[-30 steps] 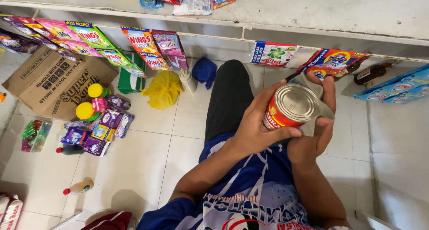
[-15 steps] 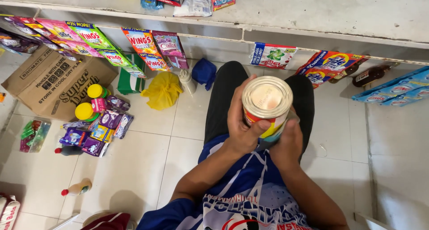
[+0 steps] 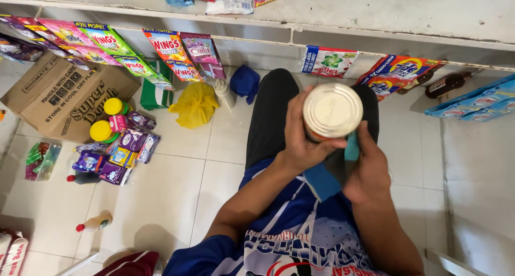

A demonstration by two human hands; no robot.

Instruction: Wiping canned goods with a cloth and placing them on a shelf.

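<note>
Now L hand (image 3: 300,142) grips tin can (image 3: 332,111), R hand (image 3: 370,171) clutches blue cloth (image 3: 328,177); colourful sachets (image 3: 161,48) hang off shelf edge.

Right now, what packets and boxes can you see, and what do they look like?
Tin can: in both hands, round, pale lid.
Cardboard box: floor at left, brown.
Hanging sachets: strip along the shelf edge, pink, green, orange.
Purple packets: heap on floor beside yellow-lidded tubs.
Yellow bag: floor, crumpled.

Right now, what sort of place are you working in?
Probably a small grocery shop: hanging sachet strips along a counter edge, a cardboard carton and packaged goods on the tiled floor.
</note>
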